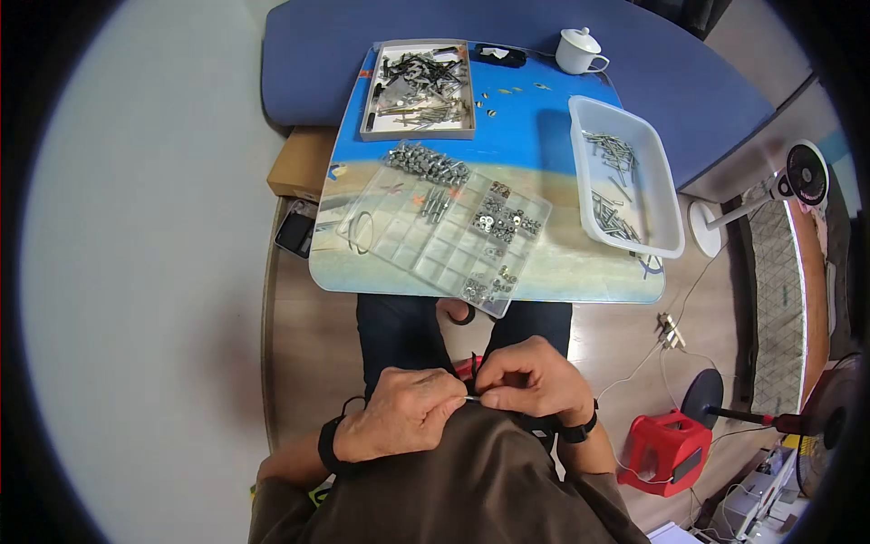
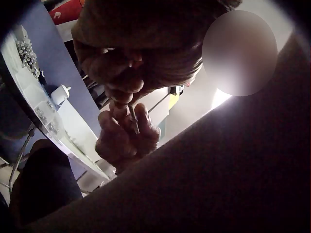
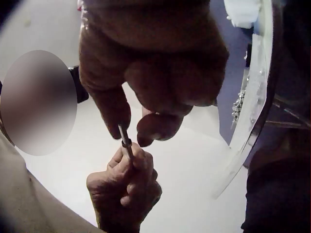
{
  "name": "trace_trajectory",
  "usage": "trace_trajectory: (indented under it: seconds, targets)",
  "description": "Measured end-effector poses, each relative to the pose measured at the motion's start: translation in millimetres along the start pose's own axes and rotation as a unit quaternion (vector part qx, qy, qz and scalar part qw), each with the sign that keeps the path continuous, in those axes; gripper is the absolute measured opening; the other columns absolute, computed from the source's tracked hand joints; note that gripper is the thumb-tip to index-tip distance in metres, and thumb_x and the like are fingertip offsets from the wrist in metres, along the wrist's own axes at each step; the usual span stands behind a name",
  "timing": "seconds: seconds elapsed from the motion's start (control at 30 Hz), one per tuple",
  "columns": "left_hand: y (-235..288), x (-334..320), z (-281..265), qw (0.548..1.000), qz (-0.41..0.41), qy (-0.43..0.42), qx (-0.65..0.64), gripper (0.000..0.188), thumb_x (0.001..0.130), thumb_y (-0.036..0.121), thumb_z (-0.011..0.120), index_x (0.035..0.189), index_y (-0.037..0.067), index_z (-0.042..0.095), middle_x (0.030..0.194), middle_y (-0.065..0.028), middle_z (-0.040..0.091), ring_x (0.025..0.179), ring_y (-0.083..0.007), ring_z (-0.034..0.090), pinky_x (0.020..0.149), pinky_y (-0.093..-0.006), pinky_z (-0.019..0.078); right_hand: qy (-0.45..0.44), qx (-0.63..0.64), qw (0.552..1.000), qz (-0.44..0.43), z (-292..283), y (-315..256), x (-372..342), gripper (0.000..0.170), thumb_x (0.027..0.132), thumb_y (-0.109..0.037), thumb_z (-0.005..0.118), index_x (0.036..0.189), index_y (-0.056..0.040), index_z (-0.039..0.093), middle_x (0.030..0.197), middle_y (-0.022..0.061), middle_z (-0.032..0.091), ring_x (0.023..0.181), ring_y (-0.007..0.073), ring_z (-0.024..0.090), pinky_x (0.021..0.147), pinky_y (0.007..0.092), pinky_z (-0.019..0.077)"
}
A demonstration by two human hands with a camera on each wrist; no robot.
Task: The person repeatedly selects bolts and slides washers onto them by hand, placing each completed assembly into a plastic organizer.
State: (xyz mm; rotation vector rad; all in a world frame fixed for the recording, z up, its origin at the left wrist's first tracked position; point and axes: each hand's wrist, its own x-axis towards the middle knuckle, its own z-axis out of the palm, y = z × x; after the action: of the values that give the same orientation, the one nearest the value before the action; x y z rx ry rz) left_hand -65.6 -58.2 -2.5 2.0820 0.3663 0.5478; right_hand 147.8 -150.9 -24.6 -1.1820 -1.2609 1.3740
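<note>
Over the lap, my left hand (image 1: 403,412) pinches a small, thin metal bolt (image 3: 127,144) between thumb and fingertips. A thicker collar, like a nut, shows partway along it in the right wrist view. My right hand (image 1: 535,381) is close in front of it, thumb tip right at the bolt's free end. The thumb and forefinger of that hand stand apart, with the bolt showing between them. In the left wrist view the bolt (image 2: 133,119) points from the left fingertips toward the right hand's fingers (image 2: 121,138), which look dark there.
Ahead, the table (image 1: 544,272) bears a clear divided case (image 1: 408,236) with bolts and nuts, a box of mixed hardware (image 1: 367,118), a white bin (image 1: 675,213) of long bolts and a lidded cup (image 1: 578,53). A red stool (image 1: 666,453) stands at right.
</note>
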Motion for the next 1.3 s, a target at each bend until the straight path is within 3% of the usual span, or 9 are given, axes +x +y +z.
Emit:
trace_trajectory:
  seconds: [0.03,0.17,0.3,0.7,0.83,1.03,1.1,1.13,1.3]
  targets:
    - [-2,1,3,1.000,0.007,0.008,0.014,0.005,0.081,0.000,0.066,0.083,0.005,0.064,0.069,-0.0083,0.062,0.058,-0.0269,0.062,0.052,-0.0350,0.0481,-0.058,-0.048,0.997,-0.007,-1,1,1,0.011,0.086,-0.007,0.074,0.084,0.0003,0.067,0.067,0.0002,0.062,0.063,0.0049,0.052,0.056,0.0245,0.0424]
    - [-1,3,2,1.000,-0.009,-0.020,0.013,0.005,0.081,0.000,0.066,0.083,0.005,0.066,0.067,-0.0067,0.061,0.055,-0.0239,0.060,0.051,-0.0332,0.0468,0.073,0.020,0.997,0.027,-3,19,1,0.013,0.086,-0.007,0.075,0.080,-0.0006,0.065,0.065,0.0014,0.059,0.058,0.0060,0.049,0.052,0.0245,0.0380]
    - [-6,10,5,1.000,-0.009,-0.009,0.012,0.005,0.081,0.001,0.066,0.083,0.006,0.066,0.067,-0.0062,0.061,0.055,-0.0233,0.060,0.051,-0.0327,0.0462,-0.048,0.001,0.998,-0.049,-11,3,2,0.012,0.087,-0.006,0.073,0.080,-0.0015,0.064,0.065,0.0022,0.059,0.057,0.0072,0.049,0.051,0.0253,0.0374]
    - [-19,33,3,0.999,-0.035,-0.023,-0.017,0.007,0.082,-0.001,0.065,0.084,0.005,0.066,0.066,-0.0061,0.060,0.054,-0.0221,0.058,0.051,-0.0321,0.0454,0.009,-0.027,1.000,-0.013,-18,10,10,0.014,0.085,-0.011,0.077,0.087,-0.0029,0.065,0.065,0.0006,0.058,0.056,0.0078,0.049,0.051,0.0253,0.0389]
    - [-21,30,6,1.000,-0.023,-0.021,-0.002,0.006,0.082,-0.001,0.065,0.085,0.005,0.066,0.067,-0.0070,0.060,0.054,-0.0228,0.059,0.051,-0.0326,0.0457,0.155,0.006,0.987,0.039,-15,22,8,0.007,0.087,-0.006,0.071,0.089,-0.0024,0.066,0.067,0.0006,0.057,0.058,0.0052,0.047,0.052,0.0233,0.0387]
    - [-20,29,11,1.000,-0.003,-0.022,0.003,0.005,0.083,0.001,0.064,0.083,0.005,0.065,0.066,-0.0078,0.060,0.054,-0.0242,0.059,0.051,-0.0333,0.0459,0.007,-0.095,0.995,0.010,-16,2,8,0.011,0.084,-0.005,0.074,0.093,-0.0039,0.067,0.064,0.0020,0.058,0.055,0.0082,0.050,0.052,0.0251,0.0393]
    - [-19,29,11,1.000,0.004,-0.021,0.013,0.005,0.083,0.001,0.064,0.083,0.005,0.066,0.066,-0.0078,0.060,0.053,-0.0246,0.059,0.051,-0.0335,0.0459,0.183,-0.095,0.978,-0.024,-10,21,11,0.016,0.080,-0.005,0.077,0.093,-0.0049,0.067,0.064,0.0016,0.057,0.052,0.0091,0.048,0.050,0.0267,0.0387]
    - [-18,29,9,1.000,0.003,-0.022,0.008,0.005,0.083,0.001,0.064,0.083,0.005,0.066,0.066,-0.0079,0.060,0.053,-0.0248,0.058,0.051,-0.0336,0.0459,0.193,-0.073,0.978,0.015,-13,16,8,0.014,0.082,-0.005,0.075,0.093,-0.0035,0.067,0.064,0.0021,0.057,0.053,0.0092,0.048,0.050,0.0267,0.0388]
    - [-15,24,7,1.000,0.007,-0.006,0.006,0.005,0.083,0.000,0.065,0.083,0.005,0.066,0.065,-0.0078,0.060,0.053,-0.0250,0.058,0.050,-0.0337,0.0457,0.017,-0.069,0.997,0.021,-13,-1,7,0.008,0.087,-0.006,0.070,0.091,-0.0012,0.066,0.067,0.0022,0.059,0.059,0.0063,0.049,0.053,0.0240,0.0393]
